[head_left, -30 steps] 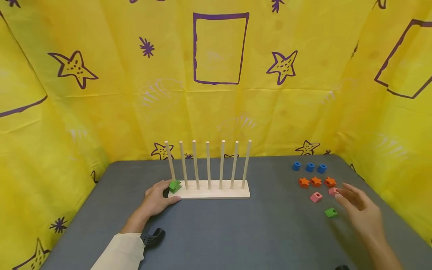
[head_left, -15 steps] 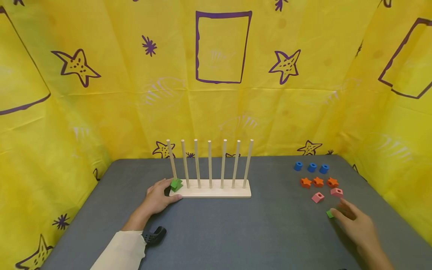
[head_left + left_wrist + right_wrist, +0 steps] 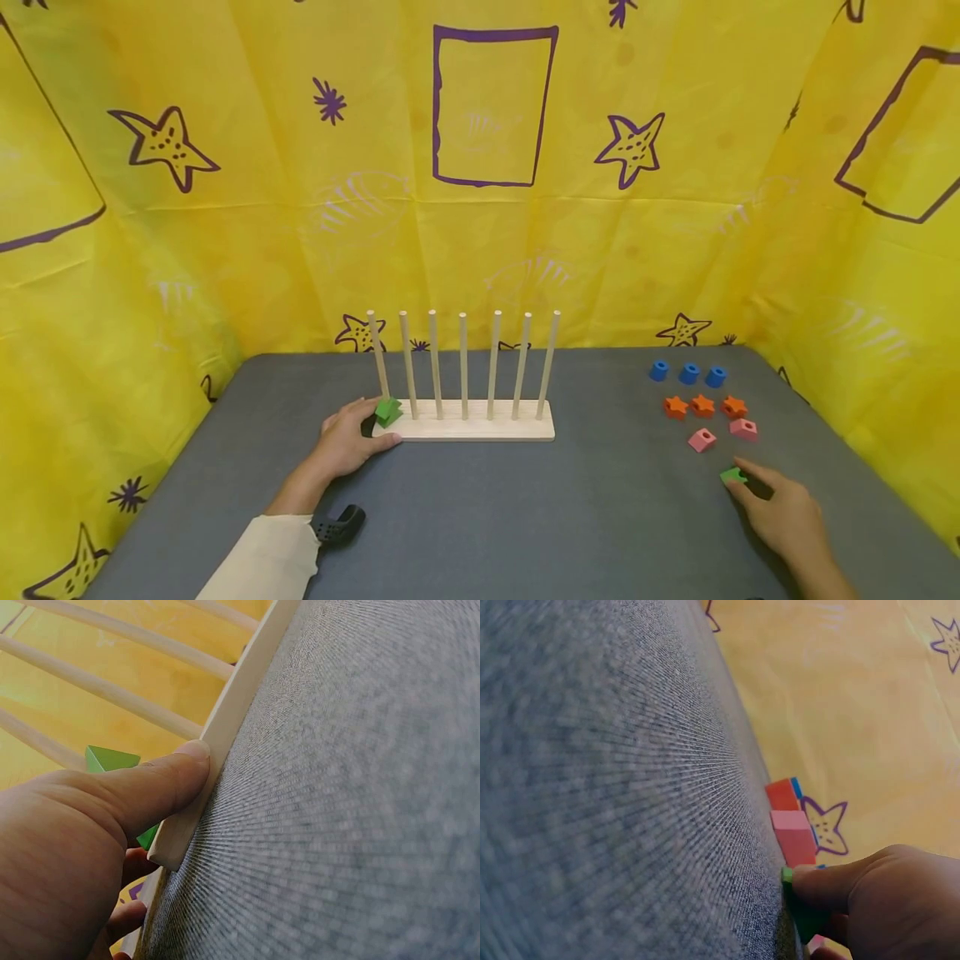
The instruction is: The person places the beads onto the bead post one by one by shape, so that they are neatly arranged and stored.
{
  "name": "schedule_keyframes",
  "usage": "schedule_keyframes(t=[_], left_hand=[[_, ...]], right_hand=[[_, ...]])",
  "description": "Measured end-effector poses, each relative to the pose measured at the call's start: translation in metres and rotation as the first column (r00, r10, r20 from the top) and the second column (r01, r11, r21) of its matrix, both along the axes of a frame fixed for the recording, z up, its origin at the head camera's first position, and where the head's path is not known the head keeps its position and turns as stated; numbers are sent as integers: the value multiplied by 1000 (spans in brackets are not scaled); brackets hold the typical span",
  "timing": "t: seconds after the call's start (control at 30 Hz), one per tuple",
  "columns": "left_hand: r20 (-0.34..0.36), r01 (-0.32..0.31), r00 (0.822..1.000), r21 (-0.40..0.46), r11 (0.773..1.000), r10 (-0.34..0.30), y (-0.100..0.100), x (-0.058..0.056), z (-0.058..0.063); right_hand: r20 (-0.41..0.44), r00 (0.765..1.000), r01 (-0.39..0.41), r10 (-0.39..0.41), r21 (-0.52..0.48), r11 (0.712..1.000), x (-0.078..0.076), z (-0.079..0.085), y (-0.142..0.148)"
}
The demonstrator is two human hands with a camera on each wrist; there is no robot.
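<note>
A wooden peg rack with several upright dowels stands on the grey table. My left hand grips its left end, thumb along the front edge and fingers behind, as the left wrist view shows. Green blocks sit at the foot of the leftmost dowel, right by that hand. Over on the right, my right hand pinches a loose green block between thumb and fingers, low at the tabletop. In the right wrist view the thumb covers part of this green block.
Behind the right hand lie two pink blocks, a row of three orange star beads, and three blue cylinder beads farther back. A yellow patterned cloth rises along the table's back and sides.
My right hand has come from beside the right pink block, down and left to the loose green block, and now pinches it. My left hand stays on the rack.
</note>
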State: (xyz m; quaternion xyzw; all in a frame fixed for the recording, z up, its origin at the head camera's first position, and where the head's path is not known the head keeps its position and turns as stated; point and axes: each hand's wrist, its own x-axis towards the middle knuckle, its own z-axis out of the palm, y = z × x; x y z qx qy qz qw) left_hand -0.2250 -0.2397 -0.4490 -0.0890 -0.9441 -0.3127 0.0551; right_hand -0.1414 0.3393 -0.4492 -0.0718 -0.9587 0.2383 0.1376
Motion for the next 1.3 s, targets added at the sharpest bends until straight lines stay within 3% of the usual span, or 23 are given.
schedule_keyframes(t=[0.13,0.33,0.57,0.73,0.9,1.17,1.3], left_hand=[[-1,-3,1000,4,1000,3,0,1,1],[6,-1,1000,6,1000,1,-1,1,-1],[-2,4,1000,9,1000,-4,0,0,-3],[-6,10,1000,8,1000,-10,0,0,-5],[-10,3,1000,9,1000,-3,-1,-1,-6],[-2,-1,1000,11,1000,1,0,-1,-3],[3,2,1000,19,1000,-2,-1,-1,-1]], right_hand=[[-68,998,11,-11,4,1000,2,0,-4],[-204,975,70,-91,-107,992,7,8,-13],[-186,978,49,-100,-263,964,12,31,-26],[-162,984,1,-67,-377,926,16,58,-37],[-129,991,-33,-21,-398,917,17,85,-50],[-197,979,-121,45,-393,912,14,115,-75],[-266,957,-213,112,-390,896,11,131,-91]])
